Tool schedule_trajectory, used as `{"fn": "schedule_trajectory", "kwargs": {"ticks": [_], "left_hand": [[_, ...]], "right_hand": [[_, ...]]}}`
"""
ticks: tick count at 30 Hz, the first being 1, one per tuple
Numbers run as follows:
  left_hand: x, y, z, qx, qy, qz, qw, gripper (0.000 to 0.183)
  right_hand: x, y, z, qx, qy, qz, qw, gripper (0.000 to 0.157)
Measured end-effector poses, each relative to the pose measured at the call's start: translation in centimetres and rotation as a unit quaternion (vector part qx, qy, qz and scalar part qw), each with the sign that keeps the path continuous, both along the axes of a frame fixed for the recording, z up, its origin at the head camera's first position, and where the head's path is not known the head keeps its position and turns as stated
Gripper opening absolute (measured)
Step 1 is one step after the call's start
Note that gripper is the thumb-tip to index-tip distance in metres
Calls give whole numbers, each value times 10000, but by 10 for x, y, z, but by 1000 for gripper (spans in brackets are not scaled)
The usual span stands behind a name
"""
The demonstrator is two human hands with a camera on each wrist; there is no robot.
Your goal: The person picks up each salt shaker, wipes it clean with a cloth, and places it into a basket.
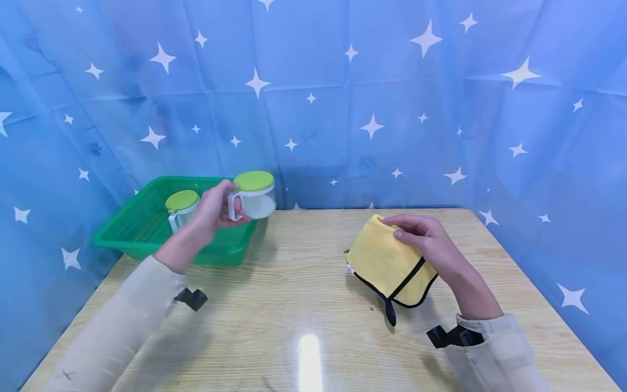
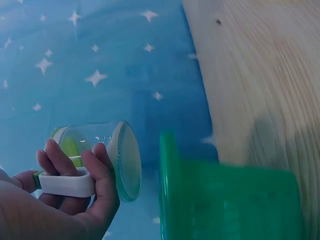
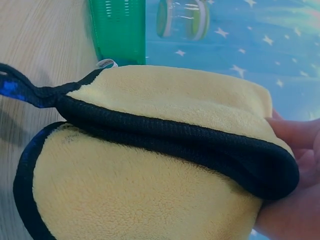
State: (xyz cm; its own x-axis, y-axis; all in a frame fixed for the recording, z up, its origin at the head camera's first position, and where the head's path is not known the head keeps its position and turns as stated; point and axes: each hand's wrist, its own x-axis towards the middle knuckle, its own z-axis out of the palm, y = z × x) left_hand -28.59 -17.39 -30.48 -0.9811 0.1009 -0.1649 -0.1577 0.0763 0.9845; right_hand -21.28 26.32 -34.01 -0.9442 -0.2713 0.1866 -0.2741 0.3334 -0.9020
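Note:
My left hand (image 1: 217,207) grips the white handle of a clear glass seasoning jar (image 1: 259,204) with a green lid, held up beside the basket's right end. In the left wrist view, fingers curl through the handle of the jar (image 2: 127,160). My right hand (image 1: 423,239) pinches the top of a folded yellow cloth (image 1: 387,258) with black edging and a hanging loop; its lower edge hangs at or just above the table. The right wrist view shows the cloth (image 3: 150,195) up close, with thumb and fingers at its right end.
A green plastic basket (image 1: 132,245) stands at the table's back left. Inside it is a second green-lidded jar (image 1: 182,201). Behind the wooden table (image 1: 303,283) hangs a blue curtain (image 1: 313,65) with white stars. Dark specks dot the tabletop near the cloth.

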Motion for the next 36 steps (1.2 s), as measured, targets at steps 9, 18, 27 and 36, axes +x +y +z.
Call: {"fn": "schedule_trajectory", "kwargs": {"ticks": [9, 18, 27, 36], "left_hand": [[-46, -49, 12, 208, -959, 275, 9948, 31], [-82, -82, 12, -256, -1594, 391, 9861, 27], [-92, -82, -3, -736, -1482, 248, 9859, 52], [-93, -82, -14, -828, -1530, 190, 9846, 51]], "right_hand": [[-1, 1, -3, 17, 12, 47, 10000, 32], [-3, 2, -8, 119, 11, 44, 9999, 30], [-4, 2, -8, 239, 4, 53, 9997, 30], [-4, 3, -6, 172, 0, 42, 9998, 29]]}}
